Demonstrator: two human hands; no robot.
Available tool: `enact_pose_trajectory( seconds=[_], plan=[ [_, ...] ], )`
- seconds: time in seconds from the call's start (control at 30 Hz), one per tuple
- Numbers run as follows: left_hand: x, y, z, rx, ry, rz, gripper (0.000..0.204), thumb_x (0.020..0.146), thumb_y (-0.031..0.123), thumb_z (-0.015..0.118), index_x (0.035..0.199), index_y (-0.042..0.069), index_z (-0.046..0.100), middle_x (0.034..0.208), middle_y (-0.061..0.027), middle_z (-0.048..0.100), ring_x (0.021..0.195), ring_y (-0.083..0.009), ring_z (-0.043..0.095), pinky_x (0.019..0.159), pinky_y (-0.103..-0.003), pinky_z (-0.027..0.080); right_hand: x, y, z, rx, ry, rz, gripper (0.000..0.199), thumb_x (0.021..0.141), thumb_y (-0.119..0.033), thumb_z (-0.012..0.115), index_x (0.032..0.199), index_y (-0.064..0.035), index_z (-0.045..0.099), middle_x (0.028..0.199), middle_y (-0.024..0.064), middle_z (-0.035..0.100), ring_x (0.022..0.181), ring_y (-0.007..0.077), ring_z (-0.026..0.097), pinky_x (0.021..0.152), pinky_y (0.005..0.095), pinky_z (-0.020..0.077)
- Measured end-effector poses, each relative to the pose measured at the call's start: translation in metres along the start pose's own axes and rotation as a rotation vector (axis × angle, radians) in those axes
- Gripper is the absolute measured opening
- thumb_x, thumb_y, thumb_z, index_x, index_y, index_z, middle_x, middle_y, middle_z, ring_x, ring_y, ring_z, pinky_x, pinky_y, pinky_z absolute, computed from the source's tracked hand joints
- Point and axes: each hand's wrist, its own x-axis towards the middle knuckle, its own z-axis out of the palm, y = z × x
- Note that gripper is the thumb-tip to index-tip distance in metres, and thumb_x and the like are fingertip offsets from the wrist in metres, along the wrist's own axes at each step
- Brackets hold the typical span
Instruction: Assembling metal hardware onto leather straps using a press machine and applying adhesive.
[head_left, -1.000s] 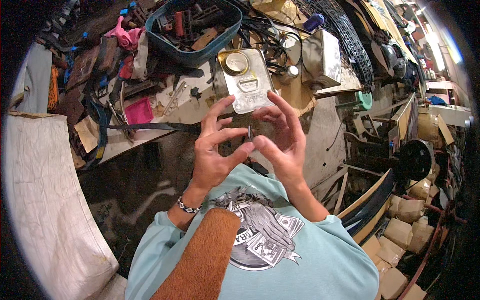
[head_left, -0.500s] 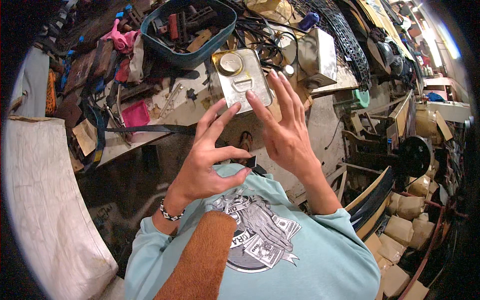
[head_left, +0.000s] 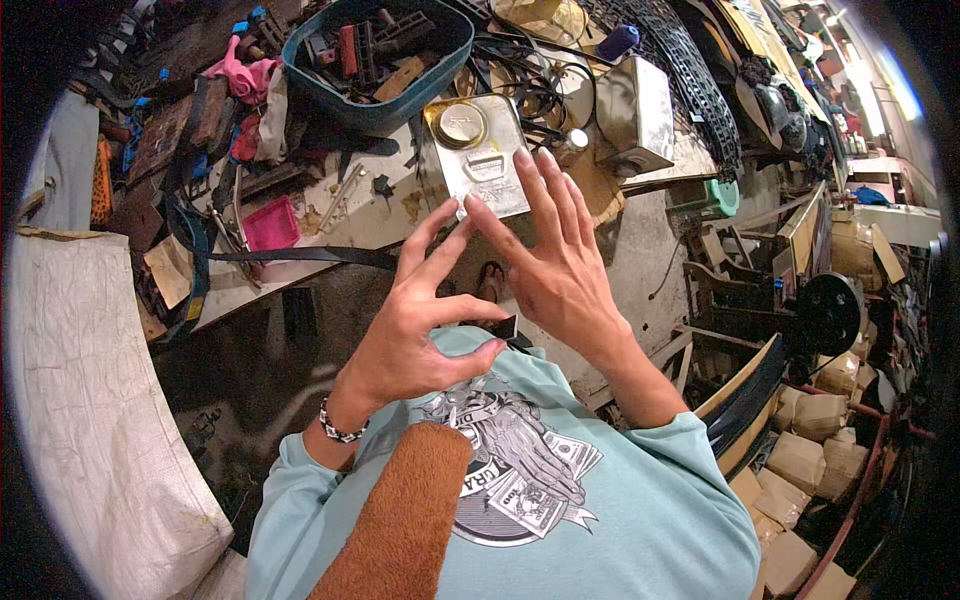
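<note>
The small dark flat piece (head_left: 510, 327) was on my side of the capped metal can (head_left: 490, 170), beyond the bench edge. My left hand (head_left: 405, 335) held it by one edge, thumb and index finger pinching, remaining fingers extended. My right hand (head_left: 562, 280) was just beside it, nearer me than the can, fingers straight and slightly spread, thumb hidden. Hazard: the shallow pinch could slip under uneven thumb pressure or a knock from the right hand, dropping the piece. Hazard: the dark strap (head_left: 300, 256), left of the can and projecting past the edge of the white bench (head_left: 355, 218), could snag the left hand. Clearance: room for moving lay over the floor (head_left: 645, 240), right of the can; the blue basin (head_left: 372, 115), beyond and left of it, limited reach.
</note>
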Motion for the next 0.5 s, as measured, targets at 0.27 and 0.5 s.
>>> enact_pose_trajectory(
  seconds=[0.27,0.5],
  plan=[
    [0.000,0.001,-0.003,0.038,-0.013,-0.006,0.022,0.061,0.012,0.080,0.082,0.012,0.076,0.148,-0.0206,0.038,0.142,-0.0393,0.024,0.113,-0.046,0.025,-0.003,0.007,0.003,0.003,0.038,0.087,0.074,0.077,-0.007,0.056,0.146,-0.0283,0.039,0.157,0.0197,0.016,0.144,0.0400,0.018,0.116,0.0498,0.0186],
    [-0.010,-0.028,0.006,-0.756,0.174,-0.193,0.023,0.069,0.008,0.076,0.092,0.008,0.075,0.144,-0.0216,0.042,0.138,-0.0334,0.035,0.109,-0.043,0.031,-0.013,0.006,-0.005,0.620,0.208,0.223,0.069,0.078,-0.012,0.061,0.144,-0.0134,0.043,0.155,0.0243,0.019,0.140,0.0419,0.027,0.113,0.0470,0.0239]
  ],
)
